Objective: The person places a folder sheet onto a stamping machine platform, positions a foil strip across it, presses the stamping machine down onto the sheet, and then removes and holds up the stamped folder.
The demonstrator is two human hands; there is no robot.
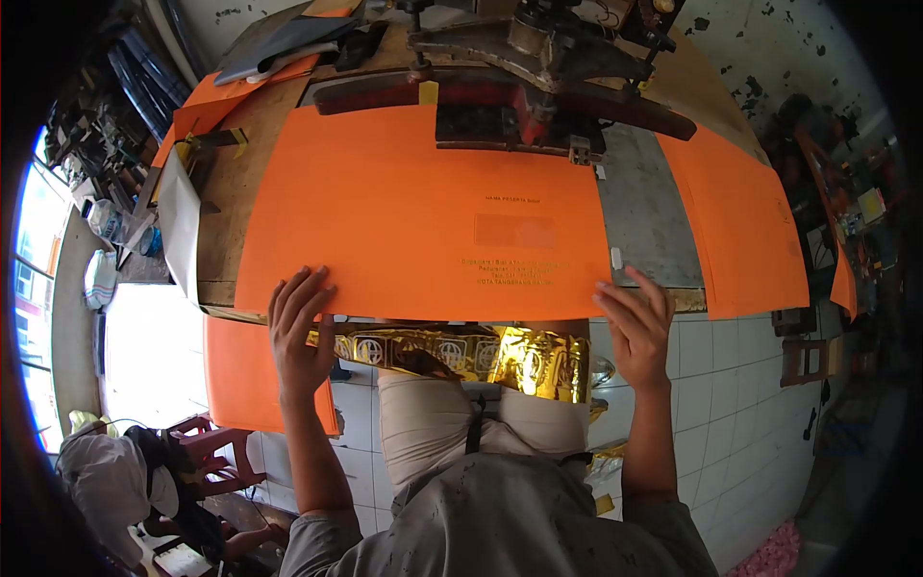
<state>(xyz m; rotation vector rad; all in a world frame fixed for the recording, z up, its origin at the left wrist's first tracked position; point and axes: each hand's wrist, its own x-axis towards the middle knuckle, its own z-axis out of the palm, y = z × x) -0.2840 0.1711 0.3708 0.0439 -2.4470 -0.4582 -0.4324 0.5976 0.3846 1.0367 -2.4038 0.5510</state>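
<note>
A large orange card sheet (365, 212) lies over the worktop under a stamping press, its near edge towards me. Gold-toned lettering and a small rectangle show on its right part. My left hand (304, 332) is at the near left edge, fingers on top and thumb by the rim. At the near right corner, my right hand (638, 327) has its fingertips against the sheet. Both hands appear to grip the edge lightly; the undersides are hidden. Just below hangs a strip of gold foil (543, 361) with stamped-out patterns.
The dark metal press (519, 87) stands over the sheet's far side. Another orange stack (735, 226) lies at right, and orange sheets (255, 375) sit lower left. A white sheet (180, 216) bends over the left edge. Another person (115, 481) is at lower left, near a red stool (216, 452).
</note>
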